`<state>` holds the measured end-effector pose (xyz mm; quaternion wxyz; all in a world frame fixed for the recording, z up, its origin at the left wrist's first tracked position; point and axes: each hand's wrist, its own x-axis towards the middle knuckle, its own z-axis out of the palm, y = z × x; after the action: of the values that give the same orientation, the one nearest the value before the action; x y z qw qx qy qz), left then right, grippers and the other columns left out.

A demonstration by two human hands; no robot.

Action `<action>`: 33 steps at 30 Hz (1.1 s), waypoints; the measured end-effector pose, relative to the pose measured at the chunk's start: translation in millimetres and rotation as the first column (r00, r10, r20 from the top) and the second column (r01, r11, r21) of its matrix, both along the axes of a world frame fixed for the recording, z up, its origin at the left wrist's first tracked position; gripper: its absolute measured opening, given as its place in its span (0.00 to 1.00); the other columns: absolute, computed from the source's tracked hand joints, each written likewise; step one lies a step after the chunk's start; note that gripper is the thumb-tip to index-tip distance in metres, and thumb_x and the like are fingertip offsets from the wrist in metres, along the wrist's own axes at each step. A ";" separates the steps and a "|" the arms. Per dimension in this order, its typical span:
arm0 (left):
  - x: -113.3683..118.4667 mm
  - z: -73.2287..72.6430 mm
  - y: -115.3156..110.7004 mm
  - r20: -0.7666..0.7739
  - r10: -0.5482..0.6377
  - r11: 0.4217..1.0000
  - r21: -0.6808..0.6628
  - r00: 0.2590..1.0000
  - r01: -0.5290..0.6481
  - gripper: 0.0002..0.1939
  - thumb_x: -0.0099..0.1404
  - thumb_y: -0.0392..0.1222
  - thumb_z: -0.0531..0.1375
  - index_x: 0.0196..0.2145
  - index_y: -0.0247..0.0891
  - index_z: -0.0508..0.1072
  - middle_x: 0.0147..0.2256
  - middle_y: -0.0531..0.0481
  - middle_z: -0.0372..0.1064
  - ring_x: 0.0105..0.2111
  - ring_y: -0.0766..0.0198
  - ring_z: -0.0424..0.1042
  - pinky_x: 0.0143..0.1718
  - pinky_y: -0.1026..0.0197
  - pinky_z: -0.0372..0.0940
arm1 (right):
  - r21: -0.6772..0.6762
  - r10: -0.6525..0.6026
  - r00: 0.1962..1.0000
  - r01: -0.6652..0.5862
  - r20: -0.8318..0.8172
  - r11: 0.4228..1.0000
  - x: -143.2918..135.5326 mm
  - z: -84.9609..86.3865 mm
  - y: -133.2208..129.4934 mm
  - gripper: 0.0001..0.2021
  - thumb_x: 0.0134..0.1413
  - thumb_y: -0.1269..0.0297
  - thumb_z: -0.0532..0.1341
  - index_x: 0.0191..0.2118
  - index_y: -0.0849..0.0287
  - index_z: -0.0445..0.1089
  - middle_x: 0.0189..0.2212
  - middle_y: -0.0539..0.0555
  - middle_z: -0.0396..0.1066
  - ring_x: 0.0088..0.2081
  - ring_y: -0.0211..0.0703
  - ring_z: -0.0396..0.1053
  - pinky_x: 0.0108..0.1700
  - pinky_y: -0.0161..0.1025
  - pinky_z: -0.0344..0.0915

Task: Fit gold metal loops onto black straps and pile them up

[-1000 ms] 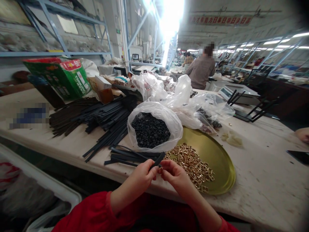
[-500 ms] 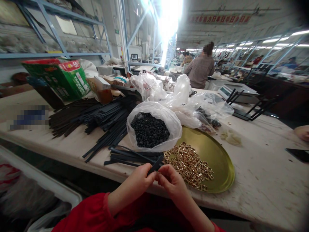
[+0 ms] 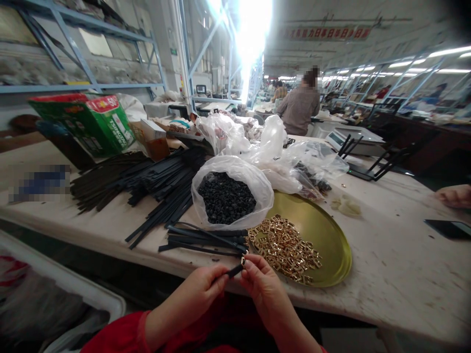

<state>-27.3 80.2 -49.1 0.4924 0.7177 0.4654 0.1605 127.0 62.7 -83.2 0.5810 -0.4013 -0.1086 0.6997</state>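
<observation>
My left hand [image 3: 211,284] is closed on a dark strap [image 3: 234,271], whose end points toward the right. Fingers of my right hand [image 3: 259,277] pinch a small gold buckle [image 3: 243,260] at that strap end; whether the strap passes through it I cannot tell. Just beyond my hands lies a short stack of dark straps [image 3: 206,240], with gold pieces at the right ends of some. A gold oval tray [image 3: 333,245] holds a heap of gold buckles [image 3: 287,247]. Behind the stack stands a white plastic bag [image 3: 263,196] full of small black pieces [image 3: 226,198].
Long dark straps [image 3: 165,171] lie in a pile at the left. Behind stand a green and red box [image 3: 84,122] and clear plastic bags [image 3: 272,139]. Another person's hand [image 3: 454,196] rests at the right edge near a phone [image 3: 447,229]. A white bin [image 3: 73,279] is at lower left.
My left hand has drawn slightly left and down with the strap. A gold buckle now shows between my right fingers at the strap end. The other person's hand has come further into view.
</observation>
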 end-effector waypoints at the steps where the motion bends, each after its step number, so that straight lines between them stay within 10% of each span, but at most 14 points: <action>1: 0.8 -0.4 -0.1 -0.004 0.005 1.000 0.014 1.000 -0.005 0.12 0.64 0.41 0.48 0.29 0.37 0.68 0.24 0.55 0.63 0.26 0.66 0.62 0.28 0.68 0.55 | 0.005 -0.015 1.000 0.015 0.020 1.000 -0.3 -0.4 -1.2 0.14 0.33 0.66 0.71 0.30 0.58 0.69 0.24 0.44 0.68 0.23 0.28 0.65 0.28 0.28 0.66; 12: 0.3 -1.0 -2.7 0.101 0.031 0.998 0.056 0.994 -0.037 0.11 0.64 0.40 0.48 0.36 0.38 0.70 0.35 0.49 0.70 0.35 0.61 0.67 0.38 0.64 0.59 | 0.096 0.079 0.981 -0.097 0.180 0.991 -5.3 -1.6 -4.7 0.12 0.37 0.61 0.70 0.29 0.58 0.70 0.24 0.46 0.69 0.23 0.31 0.65 0.28 0.30 0.64; 22: 6.0 -8.4 -2.7 0.250 0.228 0.912 -0.394 0.941 -0.116 0.10 0.58 0.47 0.51 0.28 0.38 0.58 0.20 0.58 0.62 0.14 0.75 0.54 0.15 0.70 0.49 | 0.212 0.119 0.908 -0.219 0.403 0.953 -15.5 -10.5 -10.9 0.14 0.43 0.55 0.65 0.24 0.60 0.66 0.18 0.45 0.64 0.21 0.32 0.61 0.25 0.30 0.58; 28: 10.3 -9.0 -4.4 0.219 0.287 0.878 -0.449 0.933 -0.164 0.14 0.55 0.52 0.53 0.27 0.37 0.59 0.18 0.57 0.62 0.12 0.75 0.53 0.14 0.70 0.48 | 0.155 0.241 0.955 -0.268 0.173 0.951 -16.9 -5.2 -10.1 0.10 0.49 0.57 0.61 0.30 0.59 0.64 0.21 0.45 0.64 0.21 0.33 0.61 0.25 0.31 0.58; 33: 16.3 -16.5 -11.1 0.226 0.350 0.888 -0.390 0.909 -0.245 0.14 0.54 0.53 0.53 0.25 0.39 0.58 0.17 0.59 0.59 0.13 0.74 0.53 0.13 0.70 0.47 | 0.207 0.074 0.850 -0.210 0.521 0.956 -17.3 -22.3 -13.1 0.10 0.48 0.56 0.60 0.30 0.59 0.64 0.23 0.46 0.65 0.23 0.35 0.61 0.27 0.32 0.59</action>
<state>-11.0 69.0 -65.6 0.6450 0.5054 0.5147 0.2522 109.7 49.6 -105.6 0.5247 -0.4837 -0.3768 0.5906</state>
